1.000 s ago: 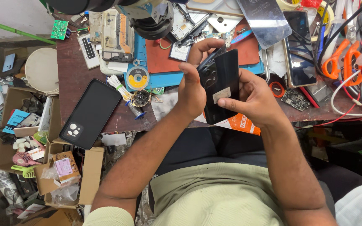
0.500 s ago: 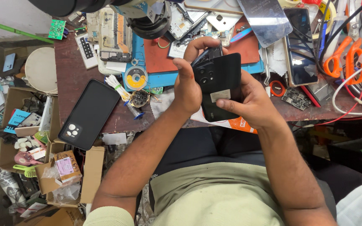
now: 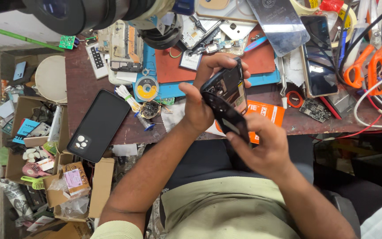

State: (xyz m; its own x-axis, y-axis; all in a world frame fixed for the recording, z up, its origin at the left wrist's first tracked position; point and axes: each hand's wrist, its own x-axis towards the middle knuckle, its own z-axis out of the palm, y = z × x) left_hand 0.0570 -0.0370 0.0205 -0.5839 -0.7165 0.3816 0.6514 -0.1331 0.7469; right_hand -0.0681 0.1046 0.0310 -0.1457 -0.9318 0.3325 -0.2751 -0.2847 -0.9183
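The left hand (image 3: 200, 106) grips an opened black smartphone body (image 3: 230, 86) above the surface's (image 3: 85, 84) front edge. The right hand (image 3: 261, 150) grasps its black plastic back cover (image 3: 228, 117), seemingly half lifted, not yet free.

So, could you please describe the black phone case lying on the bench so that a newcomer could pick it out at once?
Start at the dark brown workbench and go to its near left edge, left of the person's left hand. The phone case lies there flat and slanted, overhanging the edge. It alone is plain matte black with a cluster of round camera holes at its lower corner.
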